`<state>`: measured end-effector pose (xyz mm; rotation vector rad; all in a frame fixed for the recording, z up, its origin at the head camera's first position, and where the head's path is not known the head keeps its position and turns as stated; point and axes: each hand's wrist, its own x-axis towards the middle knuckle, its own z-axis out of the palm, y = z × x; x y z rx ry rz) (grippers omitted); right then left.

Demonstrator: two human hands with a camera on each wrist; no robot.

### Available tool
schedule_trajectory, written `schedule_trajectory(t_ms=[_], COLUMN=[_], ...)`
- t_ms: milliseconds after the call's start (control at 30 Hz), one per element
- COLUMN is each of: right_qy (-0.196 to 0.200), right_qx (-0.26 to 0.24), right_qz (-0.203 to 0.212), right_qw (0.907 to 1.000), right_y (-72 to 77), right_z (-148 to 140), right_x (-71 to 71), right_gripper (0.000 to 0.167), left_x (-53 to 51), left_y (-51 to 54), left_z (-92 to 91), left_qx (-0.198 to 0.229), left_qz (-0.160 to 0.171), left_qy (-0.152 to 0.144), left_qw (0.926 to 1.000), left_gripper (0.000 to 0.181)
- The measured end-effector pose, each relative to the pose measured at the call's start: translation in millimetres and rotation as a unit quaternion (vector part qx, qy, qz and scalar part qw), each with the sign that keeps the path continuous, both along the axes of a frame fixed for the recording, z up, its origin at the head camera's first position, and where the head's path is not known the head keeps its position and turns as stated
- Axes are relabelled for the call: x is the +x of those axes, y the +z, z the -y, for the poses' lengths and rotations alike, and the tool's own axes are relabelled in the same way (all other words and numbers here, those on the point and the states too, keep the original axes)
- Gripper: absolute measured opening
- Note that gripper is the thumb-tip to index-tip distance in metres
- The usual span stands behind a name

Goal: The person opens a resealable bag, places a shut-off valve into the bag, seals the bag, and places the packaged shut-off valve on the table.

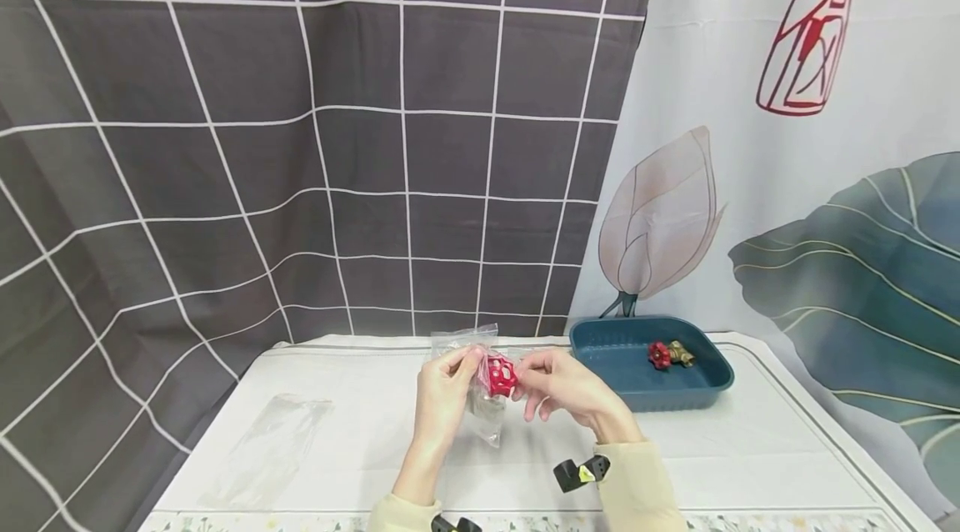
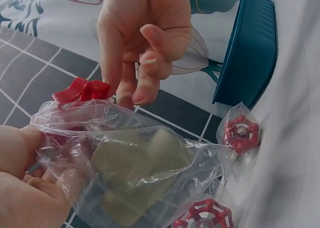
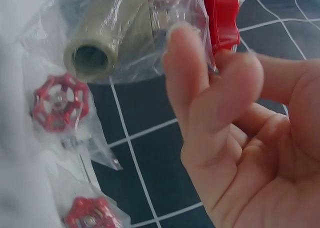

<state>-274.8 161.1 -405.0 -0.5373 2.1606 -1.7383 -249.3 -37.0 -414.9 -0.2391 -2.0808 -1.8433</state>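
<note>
A clear plastic bag [image 1: 487, 424] holds a valve with a dull greenish-brown body [image 2: 135, 170]. Its red handwheel [image 1: 502, 375] pokes out of the bag in the left wrist view. My left hand [image 1: 441, 399] grips the bag by the handwheel end, fingers curled round the plastic. From the other side, my right hand [image 1: 570, 388] pinches the handwheel's edge between thumb and index finger, its other fingers loosely bent. In the right wrist view the valve body's round open end [image 3: 91, 60] faces the camera through the plastic.
Two more bagged valves with red handwheels [image 3: 61, 102] [image 3: 91, 215] lie on the white tabletop beyond my hands. At the right, a blue tray [image 1: 645, 400] holds an unwrapped valve [image 1: 678, 353]. A flat clear plastic sheet [image 1: 273, 444] lies at the left.
</note>
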Motion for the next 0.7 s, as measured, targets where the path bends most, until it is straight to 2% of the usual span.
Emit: schedule_trajectory(t_ms=[100, 267, 400, 500, 600, 700], right_qy=[-0.013, -0.066, -0.118, -0.148, -0.154, -0.140], right_qx=[-0.008, -0.030, 0.016, 0.069, 0.095, 0.086], right_qz=[-0.006, -0.010, -0.032, -0.059, -0.076, -0.076], right_qw=[0.9999, 0.9973, 0.9924, 0.9848, 0.9806, 0.9835], right_y=[-2.1, -1.1, 3.9, 9.1, 14.6, 20.2], right_z=[4, 14, 19, 19, 17, 12], right_x=[-0.5, 0.4, 4.3, 8.6, 12.6, 15.9], right_gripper=[0.016, 0.019, 0.023, 0.023, 0.023, 0.024], left_x=[0.0, -1.9, -4.0, -2.8, 1.3, -1.1], left_y=[0.0, -1.2, -4.2, -2.9, 2.1, -3.5], left_z=[0.8, 2.9, 7.3, 10.6, 12.2, 13.0], left_qx=[0.004, 0.007, -0.012, -0.029, -0.028, 0.004], left_qz=[0.005, -0.008, -0.008, 0.020, 0.045, 0.055], left_qy=[0.005, -0.003, -0.037, -0.073, -0.102, -0.131], left_qw=[1.0000, 0.9999, 0.9992, 0.9967, 0.9934, 0.9899], left_gripper=[0.028, 0.031, 0.027, 0.023, 0.023, 0.028])
